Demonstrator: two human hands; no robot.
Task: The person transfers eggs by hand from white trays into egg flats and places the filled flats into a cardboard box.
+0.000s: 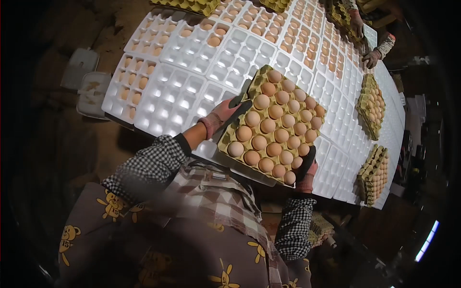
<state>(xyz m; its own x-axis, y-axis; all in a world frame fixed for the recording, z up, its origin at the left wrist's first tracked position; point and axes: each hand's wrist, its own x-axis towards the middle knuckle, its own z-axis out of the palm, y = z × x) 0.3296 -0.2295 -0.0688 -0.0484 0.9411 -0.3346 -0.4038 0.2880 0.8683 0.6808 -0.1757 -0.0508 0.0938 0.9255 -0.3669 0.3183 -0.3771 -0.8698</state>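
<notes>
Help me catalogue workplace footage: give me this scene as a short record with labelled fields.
Held item: yellowish egg tray, bearing rows of pale to brown eggs
Left hand: gloved, gripping the tray's left edge
Right hand: gloved, gripping its right edge, toward the lower corner
Surface: white moulded trays side by side, some holding eggs
Right side: more yellowish trays with eggs, resting on the white ones
Other person: gloved hands, upper right of the view

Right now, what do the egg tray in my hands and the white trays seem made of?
Egg tray: probably moulded pulp, given its matte yellow surface. White trays: foam or plastic, I can't tell which; smooth, with glossy highlights in the hollows.
</notes>
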